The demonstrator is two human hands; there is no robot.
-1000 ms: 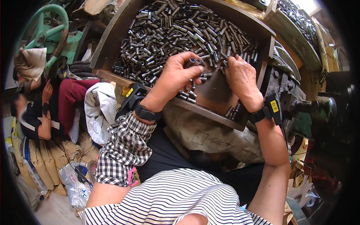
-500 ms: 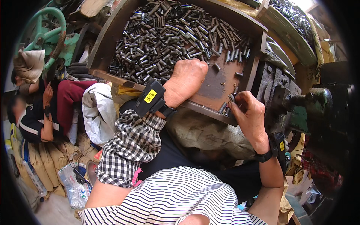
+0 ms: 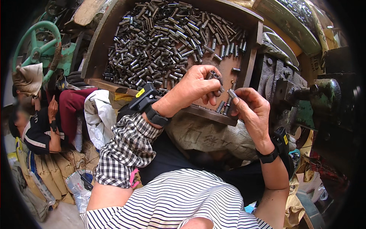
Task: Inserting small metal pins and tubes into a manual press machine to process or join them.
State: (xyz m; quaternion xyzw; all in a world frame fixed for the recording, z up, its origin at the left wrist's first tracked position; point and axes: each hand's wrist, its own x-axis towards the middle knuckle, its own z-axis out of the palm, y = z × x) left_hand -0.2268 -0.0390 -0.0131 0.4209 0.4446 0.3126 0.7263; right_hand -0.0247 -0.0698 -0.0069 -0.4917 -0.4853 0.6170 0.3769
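In the head view, holds at least two short, dark metal tubes [image 3: 213, 74] bunched in the left hand [image 3: 196, 86], thumb and fingers closed around them, showing round hollow ends. Pinches a single brighter, smooth-sided tube [image 3: 231, 93] between thumb and fingertips of the right hand [image 3: 253, 108], just beside the left. Has both over the near right part of a wide, straight-walled tray [image 3: 211, 115], brown and wood-like, worn reddish on its bare floor. Faces a dense pile [image 3: 152, 53] of similar cylinders, some dull, some glinting, across the tray's left and far side; also a few loose tubes [image 3: 221, 107] in the near right corner.

Has coarse, wrinkled sacking [image 3: 213, 135] below the near rim. Wears a black-and-white checked sleeve [image 3: 126, 152] on the left forearm and a thin-striped shirt [image 3: 167, 202]. Has a grimy, heavy metal machine [image 3: 282, 84] at right; at left, a green spoked handwheel [image 3: 35, 52], rumpled white cloth [image 3: 100, 116] and another person [image 3: 40, 131] in dark red trousers.
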